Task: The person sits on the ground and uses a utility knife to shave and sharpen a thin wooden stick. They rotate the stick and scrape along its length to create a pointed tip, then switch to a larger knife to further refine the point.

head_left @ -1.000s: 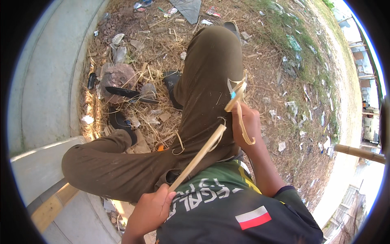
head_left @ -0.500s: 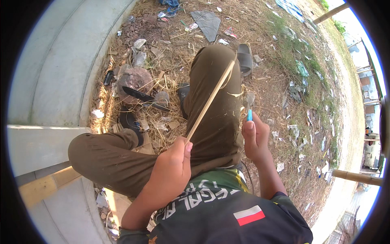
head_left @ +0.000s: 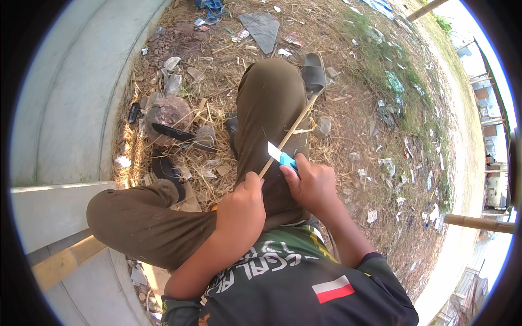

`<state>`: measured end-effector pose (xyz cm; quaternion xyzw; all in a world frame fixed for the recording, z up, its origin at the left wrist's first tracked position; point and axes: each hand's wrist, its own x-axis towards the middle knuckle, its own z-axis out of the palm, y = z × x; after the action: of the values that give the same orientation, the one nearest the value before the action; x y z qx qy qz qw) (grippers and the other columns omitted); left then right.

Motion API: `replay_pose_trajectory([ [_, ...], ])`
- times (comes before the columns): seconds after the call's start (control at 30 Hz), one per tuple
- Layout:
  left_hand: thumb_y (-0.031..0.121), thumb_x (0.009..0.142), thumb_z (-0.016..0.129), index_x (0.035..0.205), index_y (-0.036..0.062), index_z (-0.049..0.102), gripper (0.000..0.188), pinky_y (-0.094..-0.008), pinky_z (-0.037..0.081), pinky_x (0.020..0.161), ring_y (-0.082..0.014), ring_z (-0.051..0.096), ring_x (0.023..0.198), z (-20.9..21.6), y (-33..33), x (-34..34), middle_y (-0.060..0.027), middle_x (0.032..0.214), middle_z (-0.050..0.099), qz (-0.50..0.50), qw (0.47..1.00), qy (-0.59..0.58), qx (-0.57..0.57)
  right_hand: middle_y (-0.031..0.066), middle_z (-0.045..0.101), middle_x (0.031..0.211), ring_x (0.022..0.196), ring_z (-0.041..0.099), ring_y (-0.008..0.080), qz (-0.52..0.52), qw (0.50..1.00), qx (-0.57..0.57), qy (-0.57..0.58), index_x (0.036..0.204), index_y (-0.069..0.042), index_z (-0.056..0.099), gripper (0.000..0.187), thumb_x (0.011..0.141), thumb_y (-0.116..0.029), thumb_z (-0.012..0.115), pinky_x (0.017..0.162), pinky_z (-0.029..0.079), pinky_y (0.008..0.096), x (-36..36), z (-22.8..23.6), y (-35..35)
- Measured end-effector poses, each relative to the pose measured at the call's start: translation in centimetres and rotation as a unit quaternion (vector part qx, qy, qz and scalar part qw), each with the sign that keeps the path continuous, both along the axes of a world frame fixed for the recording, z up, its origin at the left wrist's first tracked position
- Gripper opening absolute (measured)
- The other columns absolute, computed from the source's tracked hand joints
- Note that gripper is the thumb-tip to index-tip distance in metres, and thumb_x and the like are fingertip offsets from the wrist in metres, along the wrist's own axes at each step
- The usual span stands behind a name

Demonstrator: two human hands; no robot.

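Observation:
Fingers closed, my left hand [head_left: 242, 209] pinches the near end of a thin pale bamboo strip [head_left: 294, 126]. The strip slants up and right across my raised knee toward a grey sandal [head_left: 314, 73]. My right hand [head_left: 314, 185] is wrapped round a light-blue box cutter [head_left: 287, 161], its thumb along the handle. The bright blade [head_left: 274, 151] lies at the strip, just beyond my left hand; whether it bites into the wood I cannot tell. A thin curled shaving [head_left: 302, 131] sticks out from the strip farther along.
A dark machete-like blade [head_left: 174, 132] rests by a reddish rock [head_left: 167, 115] on the straw-covered ground to the left. A pale wall [head_left: 65, 98] and a bamboo pole [head_left: 68, 254] stand close on my left. Litter and a grey scrap sheet [head_left: 260, 31] lie about.
My right hand has brought the box cutter leftward from beside the knee to the strip. The strip's far end has swung down and right. The view has shifted slightly.

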<state>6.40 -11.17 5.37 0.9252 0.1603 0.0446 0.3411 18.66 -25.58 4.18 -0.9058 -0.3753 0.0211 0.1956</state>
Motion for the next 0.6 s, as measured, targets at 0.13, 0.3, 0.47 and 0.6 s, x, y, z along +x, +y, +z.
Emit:
replay_pose_trajectory([
  [0.13,0.012,0.101,0.056,0.088,0.0031,0.048,0.018,-0.041,0.051,0.049,-0.0337,0.065,0.055,-0.4,0.0,-1.7,-0.0145,0.067,0.062,-0.021,0.998,-0.002,0.051,0.0147,0.06,0.057,0.05,0.062,0.0367,0.004,0.999,0.046,-0.015,0.083,-0.005,0.054,0.042,0.097,-0.043,0.063,0.044,0.047,0.0441,-0.4,-1.3,-0.5],
  [0.3,0.011,0.101,0.057,0.088,0.0028,0.048,0.018,-0.0451,0.051,0.052,-0.0375,0.064,0.057,-0.1,0.1,-4.0,-0.0173,0.067,0.062,-0.029,1.0,0.01,0.003,0.0146,0.06,0.059,0.05,0.062,0.0364,-0.031,0.998,0.052,-0.03,0.086,-0.002,0.055,0.039,0.096,-0.038,0.066,0.045,0.047,0.0441,-0.9,-1.5,-0.8],
  [0.47,0.012,0.102,0.055,0.089,0.0014,0.048,0.018,-0.0499,0.048,0.053,-0.0432,0.061,0.06,0.7,1.0,-6.6,-0.0212,0.068,0.061,-0.036,0.995,0.053,-0.078,0.0145,0.06,0.06,0.051,0.062,0.0355,-0.044,0.997,0.055,-0.02,0.088,-0.002,0.055,0.039,0.097,-0.038,0.066,0.045,0.047,0.0433,-0.9,-2.0,-1.2],
  [0.6,0.011,0.101,0.055,0.089,0.0009,0.048,0.017,-0.0503,0.047,0.054,-0.0437,0.06,0.059,1.4,1.2,-7.5,-0.0212,0.068,0.06,-0.035,0.993,0.063,-0.089,0.0145,0.06,0.06,0.052,0.062,0.0353,-0.041,0.997,0.057,-0.035,0.087,-0.003,0.055,0.039,0.097,-0.039,0.066,0.045,0.048,0.0427,-1.3,-2.0,-1.2],
])
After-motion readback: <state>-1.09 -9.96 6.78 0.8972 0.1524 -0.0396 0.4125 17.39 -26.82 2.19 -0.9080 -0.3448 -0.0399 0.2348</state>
